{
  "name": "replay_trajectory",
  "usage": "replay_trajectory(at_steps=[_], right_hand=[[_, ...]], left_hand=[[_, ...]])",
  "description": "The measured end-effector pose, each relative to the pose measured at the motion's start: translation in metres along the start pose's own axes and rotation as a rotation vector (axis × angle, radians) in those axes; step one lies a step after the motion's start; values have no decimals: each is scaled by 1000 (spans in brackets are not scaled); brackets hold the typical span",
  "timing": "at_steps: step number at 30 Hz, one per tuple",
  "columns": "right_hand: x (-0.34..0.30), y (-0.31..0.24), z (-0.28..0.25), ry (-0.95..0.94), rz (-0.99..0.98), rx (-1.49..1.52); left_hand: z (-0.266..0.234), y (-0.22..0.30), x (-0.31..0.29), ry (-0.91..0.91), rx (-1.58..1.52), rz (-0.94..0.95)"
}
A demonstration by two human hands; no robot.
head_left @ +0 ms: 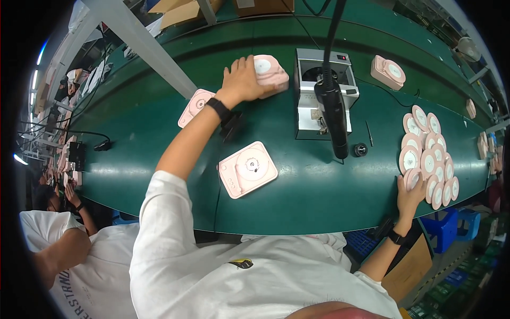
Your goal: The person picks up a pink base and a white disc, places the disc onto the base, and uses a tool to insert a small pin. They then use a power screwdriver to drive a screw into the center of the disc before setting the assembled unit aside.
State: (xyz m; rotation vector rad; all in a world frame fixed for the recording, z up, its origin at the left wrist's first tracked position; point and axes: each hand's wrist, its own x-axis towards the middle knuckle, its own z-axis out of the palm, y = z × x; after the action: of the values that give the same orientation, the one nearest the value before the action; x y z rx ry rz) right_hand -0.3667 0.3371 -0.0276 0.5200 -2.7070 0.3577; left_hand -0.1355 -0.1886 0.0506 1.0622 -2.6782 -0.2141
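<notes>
left hand (243, 81) is clamped on a pink casing (270, 73) far up the green belt (159, 159) | right hand (410, 192) is pinched on a pink disc (412, 178) by the disc pile (430, 151) | casing's probably light, stiff plastic, kinda slick, best gripped by its sides

Bright, even overhead light falls on the long dark green conveyor belt (297, 196), leaving only soft, short shadows. Strip lamps glare white at the far left. Fisheye bending curves straight edges, the rim goes black, and the centre stays sharp.
</notes>
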Motion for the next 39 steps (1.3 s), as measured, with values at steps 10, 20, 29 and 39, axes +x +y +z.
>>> replay_trajectory(at_steps=[10,20,29,39], right_hand=[[-30,18,-3,80,-45,386],[-28,38,11,339,364,751],[-44,-41,-51,648,465,974],[-74,-198,-65,-684,99,1248]], left_hand=[[-33,-13,-102,-195,-257,176],[-47,26,-250,-216,-426,62],[-18,43,-205,-241,-603,410],[16,58,-202,-175,-804,471]])
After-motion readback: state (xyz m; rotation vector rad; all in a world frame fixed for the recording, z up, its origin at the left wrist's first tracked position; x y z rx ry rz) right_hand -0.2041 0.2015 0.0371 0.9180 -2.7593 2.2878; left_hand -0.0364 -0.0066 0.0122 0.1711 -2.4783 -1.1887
